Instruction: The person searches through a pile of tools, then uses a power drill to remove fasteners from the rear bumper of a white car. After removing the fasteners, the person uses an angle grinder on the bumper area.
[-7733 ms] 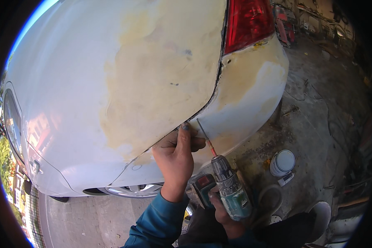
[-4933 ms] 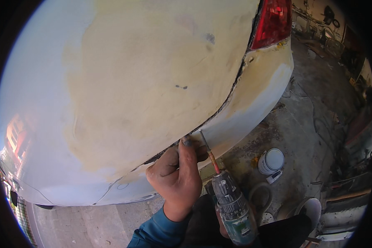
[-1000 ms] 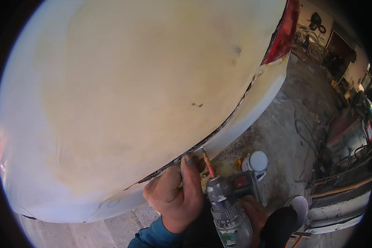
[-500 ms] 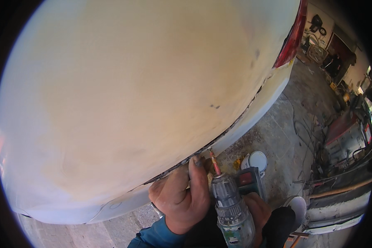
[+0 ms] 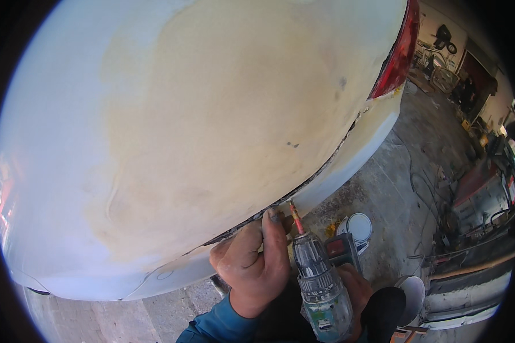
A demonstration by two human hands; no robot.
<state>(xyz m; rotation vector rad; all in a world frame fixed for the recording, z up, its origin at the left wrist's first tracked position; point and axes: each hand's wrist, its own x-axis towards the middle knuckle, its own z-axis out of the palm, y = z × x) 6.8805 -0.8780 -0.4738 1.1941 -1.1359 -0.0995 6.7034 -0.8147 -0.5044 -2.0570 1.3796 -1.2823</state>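
Observation:
A cordless drill (image 5: 321, 288) points up and away from me, my right hand (image 5: 357, 288) wrapped round its grip. The thin red-and-metal bit (image 5: 296, 218) in its chuck reaches the upper edge of the pale car bumper (image 5: 357, 163); whether the tip has gone in cannot be made out. Just left of the bit, my left hand (image 5: 254, 266) has its fingers curled at that bumper edge, the thumb tip pressed near the gap. Above the dark, ragged gap (image 5: 325, 168) bulges a large body panel (image 5: 212, 126), white with a sanded beige patch and small dark spots.
A red tail light (image 5: 396, 66) sits at the panel's upper right. On the concrete floor, a white-lidded can (image 5: 359, 227) stands beyond the drill. Loose cables (image 5: 418, 188) trail across the floor toward a red-topped metal box (image 5: 479, 191) at right.
The view has shifted slightly, showing more of the panel's left side. Both hands and the drill keep nearly the same place at the bumper edge.

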